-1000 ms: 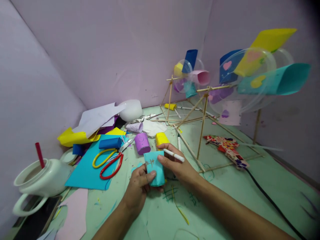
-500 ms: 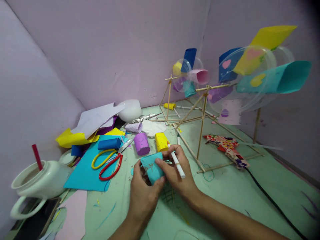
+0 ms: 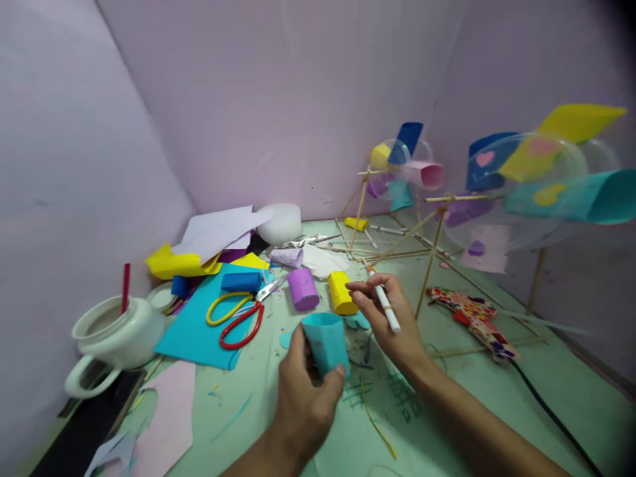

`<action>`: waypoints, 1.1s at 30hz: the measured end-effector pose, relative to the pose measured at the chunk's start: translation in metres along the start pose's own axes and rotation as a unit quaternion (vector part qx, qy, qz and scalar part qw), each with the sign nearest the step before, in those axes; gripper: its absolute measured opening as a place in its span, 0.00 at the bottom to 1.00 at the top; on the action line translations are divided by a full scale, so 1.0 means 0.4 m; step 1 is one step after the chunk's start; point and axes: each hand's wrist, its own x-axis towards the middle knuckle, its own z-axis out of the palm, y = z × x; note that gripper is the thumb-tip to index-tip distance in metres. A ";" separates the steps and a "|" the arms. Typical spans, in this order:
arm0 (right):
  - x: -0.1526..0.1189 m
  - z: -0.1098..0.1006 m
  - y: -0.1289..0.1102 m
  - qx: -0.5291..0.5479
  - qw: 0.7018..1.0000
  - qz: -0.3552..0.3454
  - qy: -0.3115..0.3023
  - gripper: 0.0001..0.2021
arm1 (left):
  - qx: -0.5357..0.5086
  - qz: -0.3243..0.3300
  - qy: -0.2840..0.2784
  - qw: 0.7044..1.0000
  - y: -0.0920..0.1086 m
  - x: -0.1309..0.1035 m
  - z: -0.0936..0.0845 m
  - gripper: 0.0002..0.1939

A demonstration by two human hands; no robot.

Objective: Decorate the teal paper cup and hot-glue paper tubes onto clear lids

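Note:
My left hand grips a turquoise paper tube, with the thumb on its near side and its open top facing up. A white marker pen with an orange tip end lies between the fingers of my right hand; that hand is apart from the tube, to its right. Just beyond stand a yellow paper tube, close to my right fingertips, and a purple paper tube. Small turquoise cut-outs lie behind the held tube.
Scissors with red and yellow handles rest on a blue sheet. A white teapot stands left. Stick-framed paper-cup wheels rise at right above a patterned glue gun with a black cord. Paper scraps lie near the front left.
My right hand has come off the turquoise tube and moved right with the pen. The tube has been turned more upright in my left hand. The camera view has shifted.

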 end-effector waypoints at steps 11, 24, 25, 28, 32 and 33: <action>0.145 0.136 -0.072 -0.118 0.987 -0.040 -0.098 0.12 | -0.068 0.021 -0.029 0.997 0.031 -0.028 -0.042 0.24; -0.031 0.040 -0.048 0.128 0.951 0.152 -0.236 0.18 | -0.082 -0.045 -0.113 0.989 -0.005 0.027 -0.037 0.22; -0.033 0.044 -0.046 0.120 0.956 0.147 -0.225 0.18 | -0.079 -0.037 -0.115 0.990 -0.009 0.029 -0.036 0.23; -0.030 0.052 -0.046 0.114 0.962 0.129 -0.213 0.18 | -0.082 -0.053 -0.106 0.990 -0.025 0.040 -0.030 0.25; -0.024 0.049 -0.047 0.124 0.960 0.108 -0.224 0.15 | -0.083 -0.111 -0.079 0.987 -0.037 0.055 -0.027 0.28; -0.023 0.047 -0.046 0.125 0.962 0.106 -0.220 0.15 | -0.090 -0.118 -0.080 0.986 -0.038 0.056 -0.027 0.27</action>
